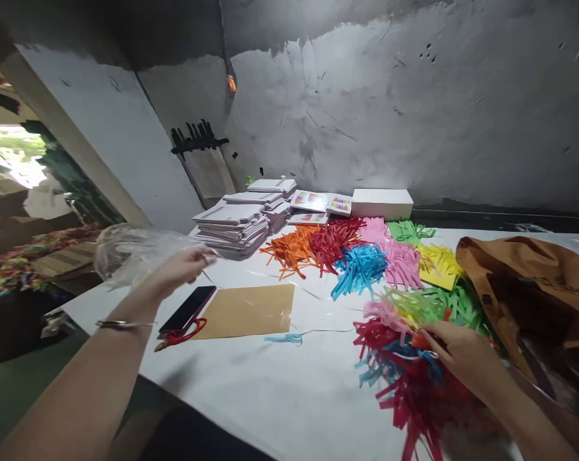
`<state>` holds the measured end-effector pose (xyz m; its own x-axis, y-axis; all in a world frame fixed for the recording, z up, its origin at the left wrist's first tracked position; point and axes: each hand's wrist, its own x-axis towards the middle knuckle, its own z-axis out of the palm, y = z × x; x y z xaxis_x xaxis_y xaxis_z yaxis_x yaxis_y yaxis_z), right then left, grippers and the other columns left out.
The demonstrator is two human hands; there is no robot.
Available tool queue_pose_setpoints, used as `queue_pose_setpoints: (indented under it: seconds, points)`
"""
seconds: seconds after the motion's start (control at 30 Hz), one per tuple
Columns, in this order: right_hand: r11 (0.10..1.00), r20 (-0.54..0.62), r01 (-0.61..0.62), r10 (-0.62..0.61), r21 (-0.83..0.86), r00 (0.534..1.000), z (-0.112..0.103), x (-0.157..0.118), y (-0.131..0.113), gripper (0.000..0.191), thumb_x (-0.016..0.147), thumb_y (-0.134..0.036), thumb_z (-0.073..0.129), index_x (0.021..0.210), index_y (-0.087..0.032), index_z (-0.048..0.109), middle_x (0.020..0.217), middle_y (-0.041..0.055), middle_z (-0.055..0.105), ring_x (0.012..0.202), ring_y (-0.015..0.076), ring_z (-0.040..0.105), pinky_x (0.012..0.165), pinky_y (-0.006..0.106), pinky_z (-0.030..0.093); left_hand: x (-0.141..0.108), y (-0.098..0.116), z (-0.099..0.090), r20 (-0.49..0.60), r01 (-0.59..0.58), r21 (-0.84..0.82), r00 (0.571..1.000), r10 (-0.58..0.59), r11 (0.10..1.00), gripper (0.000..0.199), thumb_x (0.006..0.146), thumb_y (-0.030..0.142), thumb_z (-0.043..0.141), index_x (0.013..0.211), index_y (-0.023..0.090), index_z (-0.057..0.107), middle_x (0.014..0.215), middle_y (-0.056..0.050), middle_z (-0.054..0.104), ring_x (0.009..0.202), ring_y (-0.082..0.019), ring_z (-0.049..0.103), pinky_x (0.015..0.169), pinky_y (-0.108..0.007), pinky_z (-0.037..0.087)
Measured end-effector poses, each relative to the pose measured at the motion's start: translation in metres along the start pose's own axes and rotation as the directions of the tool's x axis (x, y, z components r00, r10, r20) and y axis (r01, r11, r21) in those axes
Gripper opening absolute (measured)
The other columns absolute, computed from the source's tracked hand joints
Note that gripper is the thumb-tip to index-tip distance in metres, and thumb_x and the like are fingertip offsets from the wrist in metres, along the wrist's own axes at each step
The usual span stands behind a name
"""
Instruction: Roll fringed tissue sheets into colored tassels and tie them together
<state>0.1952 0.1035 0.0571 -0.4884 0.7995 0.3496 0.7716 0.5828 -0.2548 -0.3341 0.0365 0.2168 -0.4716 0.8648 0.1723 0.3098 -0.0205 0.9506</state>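
Tassels in many colours across a white table, a hand at either side

Toward the table's [251,384] left corner, a crumpled clear plastic bag [126,250] lies behind the braceleted left wrist. The left hand [186,266] is raised over the left side, fingertips pinched together on a thin pale strand [207,276]. Beneath it, a dark phone [188,310] with a red cord [186,334] overlaps a brown paper sheet [248,310]. Stacks of flat white cartons [232,230] stand behind, toward the far edge, beside printed cards [311,200] and a long white box [382,203].

Right of the sheet, a small light-blue tassel [289,338] trails a white string. Orange tassels [292,248], dark red [335,238], blue [361,266], pink [401,259], green [409,230] and yellow [438,259] spread before the box. Nearer the table's near edge, the right hand [462,352] is closed on a multicoloured tassel bundle [405,378]. An open brown bag [524,275] crowds the right side, close beyond that hand.
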Motion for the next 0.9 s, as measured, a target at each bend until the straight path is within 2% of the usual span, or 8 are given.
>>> queue_pose_setpoints:
  seconds: [0.13,0.2,0.3,0.37,0.53,0.7,0.8,0.9]
  points:
    - [0.981,-0.027,0.192,-0.192,0.008,0.981,0.000,0.011,-0.044,0.041,0.105,-0.031,0.034,0.082,-0.022,0.066,0.072,0.0045,0.069,0.062,0.0199,0.066,0.058,0.028,0.038,-0.036,-0.013,0.068,0.186,-0.098,0.159,0.980,0.067,0.983,0.042,0.061,0.003,0.080,0.099,0.017,0.067,0.090,0.002,0.065,0.059,-0.009,0.052,0.054,-0.016,0.040]
    - [0.972,-0.011,0.232,-0.232,0.027,0.973,0.003,0.014,-0.062,0.041,0.106,-0.032,0.035,0.078,-0.021,0.065,0.068,0.0031,0.066,0.060,0.0185,0.064,0.056,0.028,0.036,-0.069,-0.019,0.118,0.378,-0.175,0.195,0.921,0.090,0.965,0.050,0.064,0.017,0.085,0.112,0.021,0.069,0.107,-0.003,0.069,0.061,-0.012,0.056,0.060,-0.022,0.046]
    - [0.965,-0.005,0.253,-0.253,0.067,0.967,0.006,0.013,-0.078,0.038,0.106,-0.032,0.038,0.083,-0.021,0.066,0.070,0.0019,0.066,0.063,0.0168,0.063,0.058,0.027,0.036,-0.120,-0.030,0.194,0.771,-0.512,0.133,0.592,0.236,0.849,0.055,0.087,0.029,0.068,0.139,0.026,0.051,0.132,-0.009,0.062,0.071,-0.014,0.062,0.069,-0.027,0.050]
    - [0.963,-0.004,0.252,-0.252,0.096,0.968,0.006,0.008,-0.082,0.034,0.106,-0.029,0.037,0.092,-0.021,0.067,0.076,0.0027,0.068,0.069,0.0173,0.065,0.061,0.027,0.037,-0.141,-0.039,0.230,0.795,-0.572,0.062,0.523,0.306,0.818,0.032,0.094,0.026,0.055,0.125,0.022,0.062,0.112,-0.009,0.071,0.084,-0.020,0.065,0.077,-0.030,0.051]
    - [0.972,0.018,0.188,-0.192,0.142,0.981,0.007,-0.010,-0.080,0.037,0.105,-0.025,0.035,0.089,-0.019,0.067,0.074,0.0047,0.069,0.069,0.0193,0.066,0.061,0.028,0.040,-0.143,-0.052,0.251,0.794,-0.474,-0.039,0.520,0.315,0.880,0.033,0.099,0.038,0.047,0.094,0.018,0.073,0.086,-0.009,0.073,0.079,-0.021,0.063,0.073,-0.030,0.048]
    - [0.930,0.034,0.020,-0.035,0.366,0.999,0.004,-0.026,-0.065,0.037,0.102,-0.035,0.045,0.134,-0.021,0.056,0.090,0.0040,0.074,0.075,0.0188,0.069,0.067,0.027,0.049,-0.121,-0.059,0.222,0.691,0.142,-0.246,0.719,0.071,0.959,0.049,0.085,0.063,0.063,0.084,0.015,0.070,0.053,0.006,0.040,0.046,-0.007,0.030,0.044,-0.019,0.024]
    - [0.874,0.004,-0.115,0.128,0.472,0.992,-0.006,-0.040,-0.040,0.038,0.100,-0.046,0.047,0.121,-0.020,0.064,0.069,-0.0003,0.065,0.058,0.0163,0.061,0.055,0.024,0.047,-0.102,-0.065,0.196,0.565,0.170,-0.294,0.824,0.028,0.941,0.052,0.086,0.068,0.056,0.088,0.017,0.065,0.051,0.012,0.019,0.045,-0.007,0.010,0.041,-0.018,0.012]
    - [0.821,-0.018,-0.139,0.179,0.554,0.984,-0.017,-0.056,-0.011,0.038,0.099,-0.049,0.047,0.087,-0.022,0.072,0.074,0.0023,0.069,0.067,0.0173,0.065,0.061,0.023,0.051,-0.092,-0.071,0.173,0.515,0.182,-0.295,0.857,-0.004,0.938,0.053,0.080,0.068,0.065,0.083,0.016,0.065,0.050,0.013,0.020,0.045,-0.006,0.011,0.041,-0.019,0.010]
